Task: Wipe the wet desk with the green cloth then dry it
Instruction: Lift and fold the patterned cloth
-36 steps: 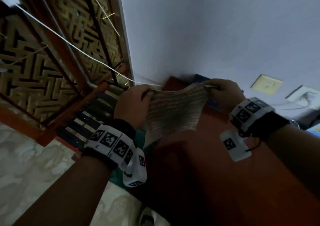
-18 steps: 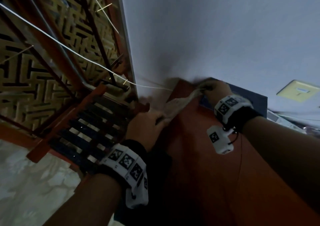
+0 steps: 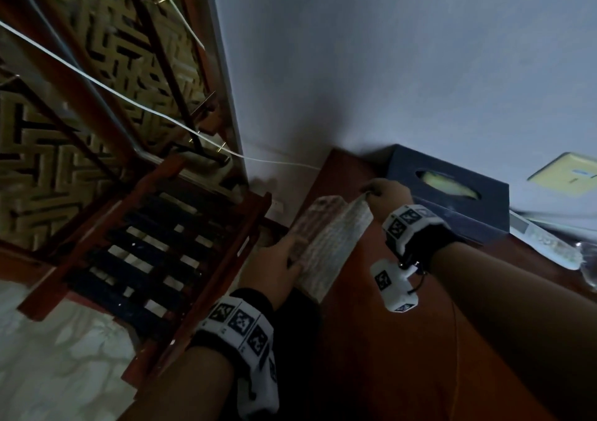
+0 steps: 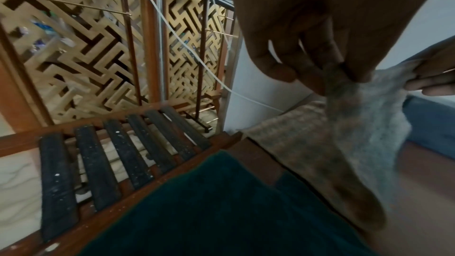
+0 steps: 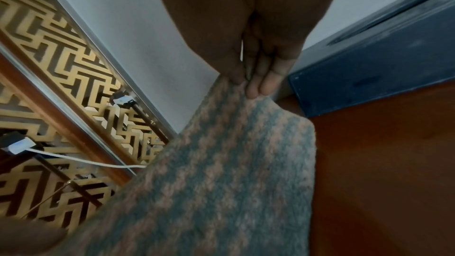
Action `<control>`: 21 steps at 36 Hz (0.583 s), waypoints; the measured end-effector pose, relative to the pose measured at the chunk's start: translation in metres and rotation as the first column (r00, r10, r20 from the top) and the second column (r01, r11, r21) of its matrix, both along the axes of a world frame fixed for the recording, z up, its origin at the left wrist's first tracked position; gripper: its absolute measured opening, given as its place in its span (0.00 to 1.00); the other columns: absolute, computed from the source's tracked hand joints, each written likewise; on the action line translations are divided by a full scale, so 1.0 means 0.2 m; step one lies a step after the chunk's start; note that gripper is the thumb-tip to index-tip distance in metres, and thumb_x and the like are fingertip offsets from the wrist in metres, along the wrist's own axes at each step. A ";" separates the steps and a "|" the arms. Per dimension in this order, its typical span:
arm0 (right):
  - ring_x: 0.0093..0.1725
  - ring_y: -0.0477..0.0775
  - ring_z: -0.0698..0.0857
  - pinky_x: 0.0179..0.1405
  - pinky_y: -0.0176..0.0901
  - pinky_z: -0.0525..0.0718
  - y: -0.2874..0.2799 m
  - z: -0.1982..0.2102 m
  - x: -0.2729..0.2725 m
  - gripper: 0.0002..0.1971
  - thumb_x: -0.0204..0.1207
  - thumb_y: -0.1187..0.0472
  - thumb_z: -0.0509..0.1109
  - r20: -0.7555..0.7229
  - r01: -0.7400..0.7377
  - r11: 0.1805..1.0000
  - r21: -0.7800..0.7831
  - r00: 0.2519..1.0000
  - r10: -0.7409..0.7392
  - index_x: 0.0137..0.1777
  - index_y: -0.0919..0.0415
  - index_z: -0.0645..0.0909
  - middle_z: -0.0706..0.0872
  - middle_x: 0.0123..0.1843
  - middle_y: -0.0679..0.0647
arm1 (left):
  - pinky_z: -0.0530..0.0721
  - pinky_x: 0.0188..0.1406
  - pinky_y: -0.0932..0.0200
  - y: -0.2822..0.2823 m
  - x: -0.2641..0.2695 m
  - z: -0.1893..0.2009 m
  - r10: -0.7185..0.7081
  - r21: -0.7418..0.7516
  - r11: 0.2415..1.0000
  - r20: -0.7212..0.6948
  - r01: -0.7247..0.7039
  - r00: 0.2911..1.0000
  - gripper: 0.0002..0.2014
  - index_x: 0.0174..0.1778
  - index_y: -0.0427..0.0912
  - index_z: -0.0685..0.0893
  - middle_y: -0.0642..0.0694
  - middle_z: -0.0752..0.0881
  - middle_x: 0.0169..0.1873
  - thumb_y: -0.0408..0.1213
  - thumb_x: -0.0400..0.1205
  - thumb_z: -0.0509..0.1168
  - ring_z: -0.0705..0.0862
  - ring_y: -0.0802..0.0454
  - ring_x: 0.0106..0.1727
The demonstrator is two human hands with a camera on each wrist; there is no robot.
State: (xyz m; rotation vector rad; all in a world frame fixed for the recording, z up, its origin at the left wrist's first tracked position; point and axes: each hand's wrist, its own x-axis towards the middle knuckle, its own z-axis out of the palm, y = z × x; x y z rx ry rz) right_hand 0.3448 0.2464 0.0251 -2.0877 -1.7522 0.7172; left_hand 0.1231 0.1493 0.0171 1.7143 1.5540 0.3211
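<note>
A grey-and-tan woven cloth [image 3: 326,243] is stretched between both hands over the far left corner of the reddish-brown desk [image 3: 403,356]. My left hand [image 3: 284,262] pinches its near end at the desk's left edge. My right hand [image 3: 374,191] pinches its far corner close to the wall. In the left wrist view the left hand [image 4: 320,77] holds the cloth [image 4: 364,124] bunched, and part of the cloth lies on the desk. A dark green cloth [image 4: 221,211] lies below that hand. In the right wrist view the right hand [image 5: 253,83] holds the cloth [image 5: 221,172] by its corner.
A dark blue tissue box [image 3: 452,201] stands against the wall just right of my right hand. A wooden slatted rack [image 3: 145,259] and a gold lattice screen [image 3: 80,81] stand left of the desk. A white cable [image 3: 129,104] crosses them. A wall socket [image 3: 565,178] is at far right.
The cloth, held up and spread between both hands, has come down to the desk's far left corner. My right hand moved toward the wall and my left hand drew back along the edge.
</note>
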 end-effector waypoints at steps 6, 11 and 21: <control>0.70 0.60 0.78 0.70 0.47 0.74 -0.03 -0.10 -0.06 0.24 0.77 0.69 0.63 -0.068 -0.070 0.992 -0.107 0.996 0.063 0.74 0.60 0.74 0.79 0.70 0.59 | 0.76 0.63 0.45 0.05 -0.05 -0.10 -0.011 0.073 0.997 -0.163 0.023 0.987 0.23 0.76 0.57 0.66 0.50 0.79 0.66 0.41 0.83 0.57 0.78 0.47 0.64; 0.71 0.63 0.74 0.67 0.48 0.73 -0.10 -0.17 -0.06 0.25 0.81 0.60 0.63 0.041 -0.136 0.961 -0.240 0.988 0.150 0.79 0.57 0.66 0.72 0.75 0.61 | 0.64 0.72 0.47 0.04 0.02 -0.17 -0.195 0.056 0.972 -0.361 0.229 0.912 0.22 0.78 0.53 0.65 0.52 0.64 0.78 0.42 0.86 0.53 0.64 0.51 0.77; 0.83 0.60 0.50 0.79 0.62 0.55 -0.24 -0.43 -0.12 0.39 0.77 0.42 0.66 0.277 -0.205 0.911 -0.358 0.908 0.313 0.83 0.50 0.52 0.49 0.85 0.57 | 0.53 0.77 0.35 0.05 0.05 -0.30 -0.363 -0.198 0.931 -0.434 0.305 0.825 0.25 0.81 0.55 0.58 0.52 0.55 0.82 0.45 0.87 0.52 0.51 0.48 0.83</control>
